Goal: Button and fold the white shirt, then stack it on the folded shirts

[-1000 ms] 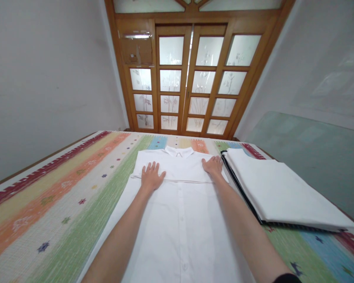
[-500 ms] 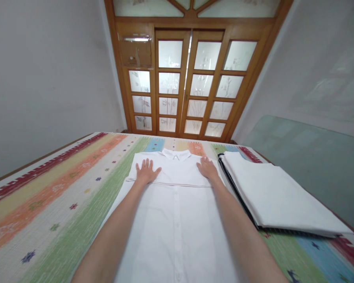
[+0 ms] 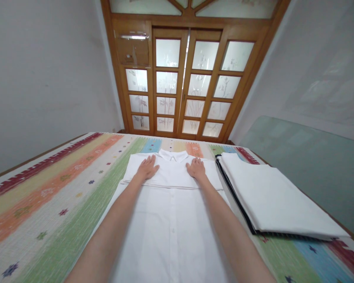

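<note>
A white button-up shirt (image 3: 171, 220) lies front side up on the striped bed cover (image 3: 73, 196), its collar at the far end. Across its chest runs a crosswise edge of layered fabric just below my hands. My left hand (image 3: 148, 168) rests flat on the shirt left of the collar, fingers extended. On the other side of the collar, my right hand (image 3: 196, 169) also presses flat on the fabric, fingers stretched forward. Neither hand grips anything. The shirt's lower end runs out of view between my forearms.
To the right lies a folded stack of white and dark cloth (image 3: 277, 196). A pale green headboard-like panel (image 3: 306, 157) stands behind it against the wall. Wooden doors with glass panes (image 3: 179, 82) close off the far end.
My right hand has slid inward toward the collar, and my left hand has shifted slightly forward. The camera view has moved a little, and the shirt stays spread out.
</note>
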### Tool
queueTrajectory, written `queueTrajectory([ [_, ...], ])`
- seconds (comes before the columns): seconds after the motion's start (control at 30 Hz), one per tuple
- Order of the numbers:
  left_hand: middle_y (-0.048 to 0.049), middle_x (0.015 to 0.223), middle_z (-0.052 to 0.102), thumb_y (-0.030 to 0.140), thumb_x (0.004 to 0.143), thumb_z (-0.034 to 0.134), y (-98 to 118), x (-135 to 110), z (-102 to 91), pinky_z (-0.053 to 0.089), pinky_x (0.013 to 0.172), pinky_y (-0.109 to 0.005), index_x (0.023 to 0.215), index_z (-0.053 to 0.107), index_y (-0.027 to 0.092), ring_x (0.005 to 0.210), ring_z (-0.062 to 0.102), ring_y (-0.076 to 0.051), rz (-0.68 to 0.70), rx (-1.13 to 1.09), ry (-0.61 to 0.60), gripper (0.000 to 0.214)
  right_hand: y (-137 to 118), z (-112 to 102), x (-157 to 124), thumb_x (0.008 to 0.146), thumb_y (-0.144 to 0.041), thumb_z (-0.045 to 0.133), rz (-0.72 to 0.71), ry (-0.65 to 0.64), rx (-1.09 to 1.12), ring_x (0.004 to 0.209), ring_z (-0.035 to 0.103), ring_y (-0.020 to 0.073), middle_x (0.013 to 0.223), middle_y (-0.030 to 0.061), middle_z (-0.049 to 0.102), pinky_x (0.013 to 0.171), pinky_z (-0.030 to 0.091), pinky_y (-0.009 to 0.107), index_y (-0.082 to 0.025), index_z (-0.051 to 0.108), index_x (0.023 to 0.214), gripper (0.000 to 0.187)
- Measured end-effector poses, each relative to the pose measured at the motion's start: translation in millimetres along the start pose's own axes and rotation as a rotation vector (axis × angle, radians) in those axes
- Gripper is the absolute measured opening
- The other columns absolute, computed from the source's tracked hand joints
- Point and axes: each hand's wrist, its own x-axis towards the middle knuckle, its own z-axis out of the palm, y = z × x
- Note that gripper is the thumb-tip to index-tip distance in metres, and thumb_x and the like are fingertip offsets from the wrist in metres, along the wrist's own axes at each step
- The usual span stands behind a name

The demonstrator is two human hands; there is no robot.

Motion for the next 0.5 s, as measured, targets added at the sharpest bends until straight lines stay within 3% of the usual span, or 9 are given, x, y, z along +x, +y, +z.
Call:
queueTrajectory([
  [0.17, -0.0104, 0.156, 0.023, 0.042, 0.097, 0.024, 4.7, 14.2, 0.3, 0.017, 0.115, -0.051, 0.148, 0.030, 0.014, 0.145, 0.016, -0.031, -0.016, -0.004, 0.025, 0.058, -8.0, -2.7, -1.7, 0.096, -0.023, 0.025, -0.227, -0.010, 0.015, 0.144, 0.022, 0.0190, 0.156, 0.0103, 0.026, 0.115, 0.017, 0.033, -0.009, 0.029, 0.149, 0.055],
  [0.37, -0.0130, 0.151, 0.036, 0.039, 0.096, 0.031, 6.2, 20.2, -0.1, 0.019, 0.116, -0.043, 0.142, 0.038, 0.013, 0.142, 0.028, -0.025, 0.028, -0.017, 0.072, 0.053, -9.3, -4.2, 0.4, 0.098, -0.029, 0.025, -0.215, -0.007, 0.033, 0.142, 0.026, 0.0215, 0.154, 0.0134, 0.030, 0.114, 0.020, 0.036, -0.006, 0.033, 0.146, 0.054],
  [0.5, -0.0123, 0.152, 0.035, 0.042, 0.097, 0.027, 5.9, 23.1, 2.1, 0.021, 0.115, -0.044, 0.144, 0.035, 0.015, 0.141, 0.030, -0.025, 0.008, -0.019, 0.063, 0.055, -17.3, -2.5, 3.0, 0.098, -0.034, 0.025, -0.141, -0.009, 0.035, 0.142, 0.025, 0.0220, 0.154, 0.0134, 0.031, 0.114, 0.018, 0.037, -0.007, 0.035, 0.145, 0.055],
])
